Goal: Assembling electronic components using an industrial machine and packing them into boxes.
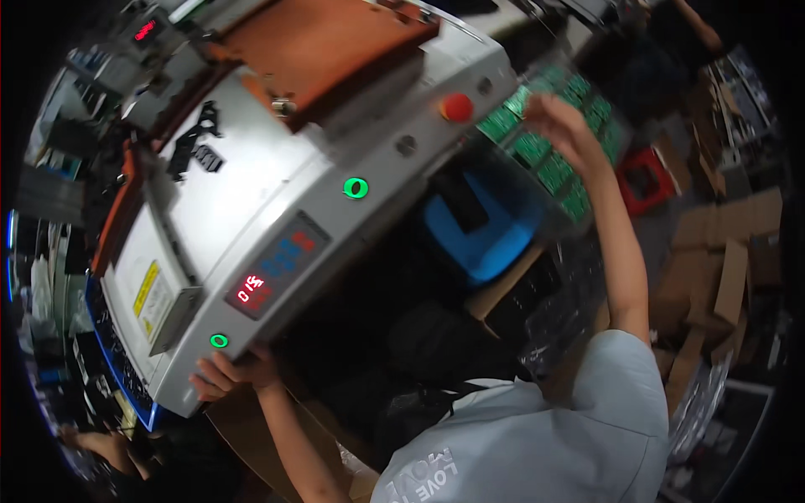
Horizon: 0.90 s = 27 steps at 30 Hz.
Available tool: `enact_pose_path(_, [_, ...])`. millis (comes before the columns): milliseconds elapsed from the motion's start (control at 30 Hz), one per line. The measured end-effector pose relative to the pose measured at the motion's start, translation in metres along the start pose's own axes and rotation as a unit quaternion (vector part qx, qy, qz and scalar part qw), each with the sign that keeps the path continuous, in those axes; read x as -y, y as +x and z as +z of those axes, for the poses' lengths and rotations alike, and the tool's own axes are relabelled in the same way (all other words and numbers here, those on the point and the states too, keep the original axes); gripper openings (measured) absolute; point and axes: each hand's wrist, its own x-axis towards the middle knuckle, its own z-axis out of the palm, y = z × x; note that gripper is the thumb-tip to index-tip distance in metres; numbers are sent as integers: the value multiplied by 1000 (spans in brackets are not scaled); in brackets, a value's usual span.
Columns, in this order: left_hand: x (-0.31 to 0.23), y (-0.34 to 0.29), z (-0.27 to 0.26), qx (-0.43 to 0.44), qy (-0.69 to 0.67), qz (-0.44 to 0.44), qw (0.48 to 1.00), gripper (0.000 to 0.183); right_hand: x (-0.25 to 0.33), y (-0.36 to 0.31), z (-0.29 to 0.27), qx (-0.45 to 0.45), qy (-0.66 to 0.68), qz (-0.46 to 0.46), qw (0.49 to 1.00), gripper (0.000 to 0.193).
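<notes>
A large white machine (243,189) with a grey front panel stretches diagonally across the left and middle. My left hand (231,375) is at the panel's lower left corner, fingers apart against its edge, just below a lit green button (219,341). Farther up the panel are a second green button (355,188) and a red knob (457,107). My right hand (560,127) is raised beyond the panel's far end, in front of green circuit boards (553,172). Its fingers are somewhat blurred but look loosely extended, and I see nothing in them.
Orange-brown plates (327,50) sit on the machine's top. A red digit display (250,289) glows on its panel. Below the boards stands a blue plastic chair or bin (482,226). Open cardboard boxes (704,268) and a red crate (644,180) lie to the right. Another person's arm (105,444) shows at lower left.
</notes>
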Motion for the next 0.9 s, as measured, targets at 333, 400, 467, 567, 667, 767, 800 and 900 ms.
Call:
enact_pose_path(333, [-23,5,-4,-28,-36,3,999,47,-335,-395,-59,-227,-332,428,809,56])
enact_pose_path(400, [-12,4,-10,3,-18,-2,1000,49,-360,-414,-16,-164,-518,364,757,70])
enact_pose_path(467, [-9,10,-23,31,0,-7,999,48,-366,-419,18,-118,-599,316,726,75])
enact_pose_path(567, [-8,17,-37,207,-1,-78,975,51,-370,-404,30,-88,-655,333,672,83])
enact_pose_path(667, [-9,2,-36,134,-39,-68,988,55,-369,-399,25,-49,-661,298,687,85])
enact_pose_path(767, [-14,13,-61,182,-83,-79,977,59,-377,-403,12,6,-671,296,680,91])
enact_pose_path(800, [-14,17,-68,198,-94,-78,973,60,-382,-404,9,16,-685,280,672,74])
enact_pose_path(900, [3,9,-82,188,-112,-73,973,59,-408,-402,-1,3,-683,294,668,90])
